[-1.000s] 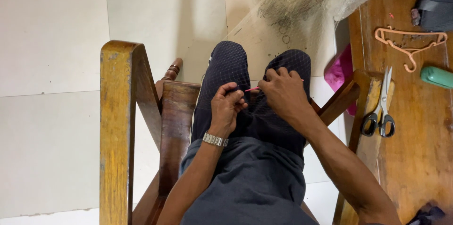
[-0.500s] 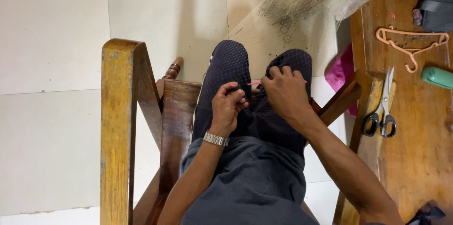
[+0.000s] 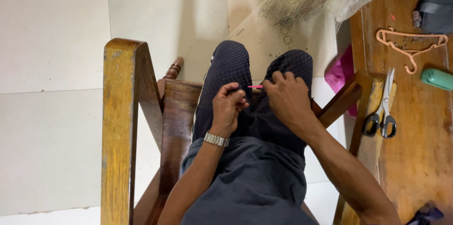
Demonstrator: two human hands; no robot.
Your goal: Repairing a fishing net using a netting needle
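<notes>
Head view: my left hand and right hand pinch a thin pink needle between them, over fine netting draped across my knees; scissors lie on the tabletop.

a thin pink stick shows between the left hand and the right hand. the trousers are dark navy with a fine pale grid from the translucent whitish net. the wristwatch is silver. the chair is worn honey-brown wood; the table a redder brown. the hanger is salmon pink, the scissors steel with black handles. the floor tiles are off-white.
</notes>
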